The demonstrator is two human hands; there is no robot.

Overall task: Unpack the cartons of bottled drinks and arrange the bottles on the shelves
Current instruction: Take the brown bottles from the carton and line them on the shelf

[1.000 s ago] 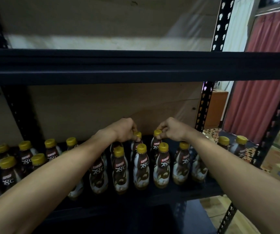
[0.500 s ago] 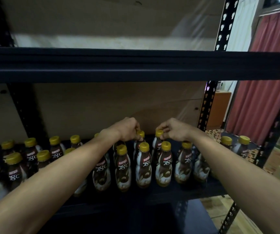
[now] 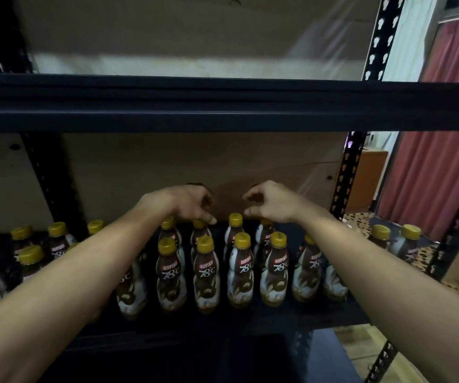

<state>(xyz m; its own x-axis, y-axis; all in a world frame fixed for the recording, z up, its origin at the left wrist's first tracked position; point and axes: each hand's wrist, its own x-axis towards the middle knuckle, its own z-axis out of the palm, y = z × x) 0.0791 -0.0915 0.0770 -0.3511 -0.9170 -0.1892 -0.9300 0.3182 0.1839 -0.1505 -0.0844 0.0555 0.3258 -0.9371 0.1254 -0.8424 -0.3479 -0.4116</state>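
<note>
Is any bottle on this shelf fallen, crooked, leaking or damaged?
Nothing stands out. The brown plastic bottles with yellow caps stand upright in rows on the dark metal shelf; no bottle is tipped or leaking, as far as the dim picture shows.

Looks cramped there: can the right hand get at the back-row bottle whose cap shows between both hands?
Probably yes: the right hand hovers empty close by the back-row bottle, which stands uncovered from above, with nothing between them.

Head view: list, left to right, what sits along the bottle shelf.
Left cluster of bottles → left hand → bottle between the hands → right hand → perforated post → two bottles at the far right.
</note>
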